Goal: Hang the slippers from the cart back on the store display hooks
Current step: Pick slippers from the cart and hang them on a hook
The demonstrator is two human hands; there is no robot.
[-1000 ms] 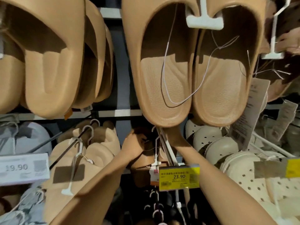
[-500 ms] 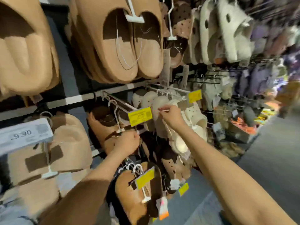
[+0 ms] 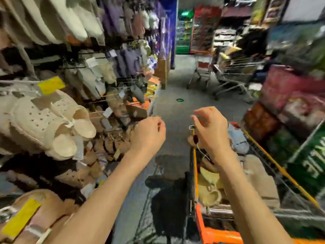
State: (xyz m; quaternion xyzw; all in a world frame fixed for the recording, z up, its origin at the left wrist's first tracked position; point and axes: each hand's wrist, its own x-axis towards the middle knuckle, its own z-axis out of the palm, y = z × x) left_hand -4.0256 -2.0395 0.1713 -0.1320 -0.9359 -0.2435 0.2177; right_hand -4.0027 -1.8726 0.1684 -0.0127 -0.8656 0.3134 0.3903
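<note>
Blurred frame, store aisle seen lengthwise. Both hands are raised over the aisle floor (image 3: 175, 110), forearms reaching in from the near edge.

The left hand (image 3: 147, 133) is held just right of the slipper display (image 3: 73, 95), fingers loosely curled, nothing seen in it. It is apart from the hanging goods.

The right hand (image 3: 210, 128) is held above the left rim of the cart (image 3: 211, 231), fingers bent and thumb forward. A thin white hanger hook (image 3: 202, 152) and a small dark item are seen just below and left of the palm; whether they are gripped or merely lie behind the hand cannot be told through the blur.

Slippers in the cart (image 3: 211, 187), tan and pale yellow, are piled in the basket under the right forearm; a grey-blue piece (image 3: 237, 138) lies at the far end of the basket.

On the left wall, cream perforated clogs (image 3: 44, 120) are hung on hooks at near left, yellow price tags (image 3: 51, 84) above and below them. Tan slippers (image 3: 109, 145) are hung lower down.

A second, wire cart (image 3: 230, 74) is parked far right in the aisle. Stacked packaged goods (image 3: 288, 95) are lined along the right.
</note>
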